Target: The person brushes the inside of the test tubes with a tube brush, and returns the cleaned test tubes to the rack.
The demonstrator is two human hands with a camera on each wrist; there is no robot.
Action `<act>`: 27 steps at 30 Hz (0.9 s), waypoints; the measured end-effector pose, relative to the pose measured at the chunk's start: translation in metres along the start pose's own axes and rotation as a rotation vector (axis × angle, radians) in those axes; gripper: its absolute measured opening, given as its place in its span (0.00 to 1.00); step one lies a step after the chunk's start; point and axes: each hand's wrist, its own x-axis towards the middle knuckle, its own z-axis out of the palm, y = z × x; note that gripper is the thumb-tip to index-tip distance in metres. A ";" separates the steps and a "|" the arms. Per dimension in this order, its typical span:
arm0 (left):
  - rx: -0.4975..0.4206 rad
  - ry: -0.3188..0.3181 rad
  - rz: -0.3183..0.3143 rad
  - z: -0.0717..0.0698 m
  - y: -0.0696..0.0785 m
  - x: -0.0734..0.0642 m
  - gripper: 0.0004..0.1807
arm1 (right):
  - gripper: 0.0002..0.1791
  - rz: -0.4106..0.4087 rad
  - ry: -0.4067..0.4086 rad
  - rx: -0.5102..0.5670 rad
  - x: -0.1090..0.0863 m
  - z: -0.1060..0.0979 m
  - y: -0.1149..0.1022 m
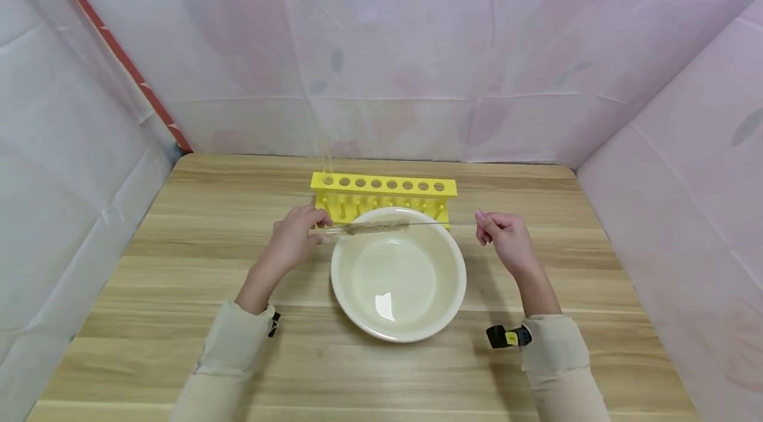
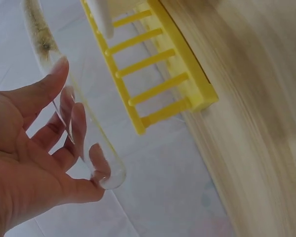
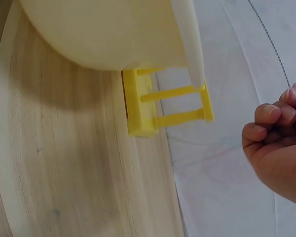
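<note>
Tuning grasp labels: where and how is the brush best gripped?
Probably the bare end of its thin wire handle, from the right: the bristles lie to the left, inside the glass tube, while the handle runs out sideways over the basin. The right grip pinches it there.

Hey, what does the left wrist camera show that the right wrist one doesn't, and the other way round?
Only the left wrist view shows the left hand gripping the glass tube, with bristles inside.
Only the right wrist view shows the right hand pinching the wire handle.
Both show the yellow rack, part of the basin, the wooden table and pale sheet.
</note>
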 end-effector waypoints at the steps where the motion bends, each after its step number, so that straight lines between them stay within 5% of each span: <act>1: 0.018 0.007 0.003 0.001 0.001 -0.001 0.11 | 0.24 0.033 -0.007 0.030 0.000 0.000 0.000; 8: 0.125 0.077 0.062 0.007 0.006 -0.007 0.13 | 0.26 0.314 -0.077 0.456 0.006 -0.003 -0.008; 16: 0.128 0.088 0.066 0.008 0.008 -0.007 0.14 | 0.26 0.483 -0.172 0.666 0.010 -0.009 -0.015; 21: 0.130 0.089 0.067 0.008 0.008 -0.005 0.15 | 0.26 0.451 -0.174 0.666 0.009 -0.010 -0.014; 27: 0.105 0.065 0.063 0.004 0.005 -0.002 0.15 | 0.25 0.251 -0.070 0.470 0.006 -0.008 -0.010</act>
